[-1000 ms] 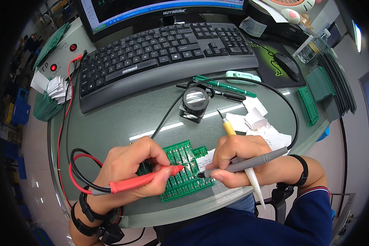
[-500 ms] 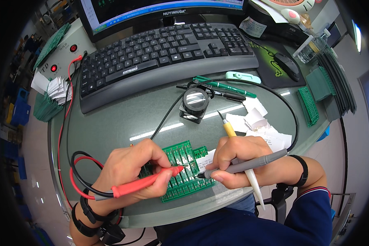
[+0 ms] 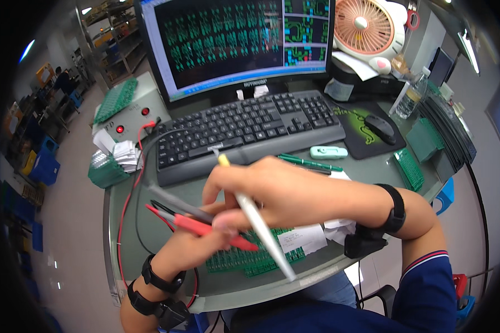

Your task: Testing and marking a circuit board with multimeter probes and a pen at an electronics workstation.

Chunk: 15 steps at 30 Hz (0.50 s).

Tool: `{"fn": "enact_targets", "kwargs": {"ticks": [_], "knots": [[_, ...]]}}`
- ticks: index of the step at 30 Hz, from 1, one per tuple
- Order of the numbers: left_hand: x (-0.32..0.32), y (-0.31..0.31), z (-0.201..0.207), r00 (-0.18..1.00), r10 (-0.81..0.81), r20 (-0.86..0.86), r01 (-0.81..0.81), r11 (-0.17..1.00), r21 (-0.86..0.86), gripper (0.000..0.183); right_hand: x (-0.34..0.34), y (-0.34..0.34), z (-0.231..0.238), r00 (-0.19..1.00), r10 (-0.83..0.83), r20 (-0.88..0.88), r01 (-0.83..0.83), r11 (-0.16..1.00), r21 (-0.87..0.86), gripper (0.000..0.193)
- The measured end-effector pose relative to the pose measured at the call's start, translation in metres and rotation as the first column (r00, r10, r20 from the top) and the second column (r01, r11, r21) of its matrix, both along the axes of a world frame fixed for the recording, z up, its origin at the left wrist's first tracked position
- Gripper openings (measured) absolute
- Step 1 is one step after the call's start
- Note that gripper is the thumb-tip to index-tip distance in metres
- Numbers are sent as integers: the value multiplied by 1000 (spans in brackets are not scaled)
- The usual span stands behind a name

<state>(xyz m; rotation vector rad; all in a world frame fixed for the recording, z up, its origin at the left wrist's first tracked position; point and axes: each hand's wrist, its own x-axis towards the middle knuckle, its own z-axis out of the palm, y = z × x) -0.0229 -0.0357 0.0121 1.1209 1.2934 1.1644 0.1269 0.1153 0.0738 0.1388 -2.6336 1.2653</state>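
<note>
I see my right hand (image 3: 283,191) reaching across to about nine o'clock, over the left hand (image 3: 197,247), with a white pen (image 3: 258,227) clasped in its grip; the pen's long axis runs from eleven o'clock down to five o'clock, yellow tip up. The left hand is mostly hidden beneath it, its grip closed around a red probe (image 3: 214,230) that points toward four o'clock, with a grey probe (image 3: 180,204) lying just above it on the same slant. The green circuit board (image 3: 250,260) lies flat on the bench (image 3: 150,244) directly under both hands, at six o'clock from the keyboard (image 3: 250,130), so the red tip is nearest to it. White paper slips (image 3: 303,238) touch the board's right edge.
</note>
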Motion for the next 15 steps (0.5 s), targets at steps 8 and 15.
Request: {"fn": "enact_targets", "kwargs": {"ticks": [8, 15], "knots": [[-35, 4, 5, 848, 368, 381, -489, 820, 296, 30, -47, 80, -50, 964, -208, -165, 265, 723, 638, 10], [-30, -1, 2, 831, 346, 435, -510, 785, 351, 33, -44, 56, -40, 998, -50, 36, 22, 837, 547, 32]]}}
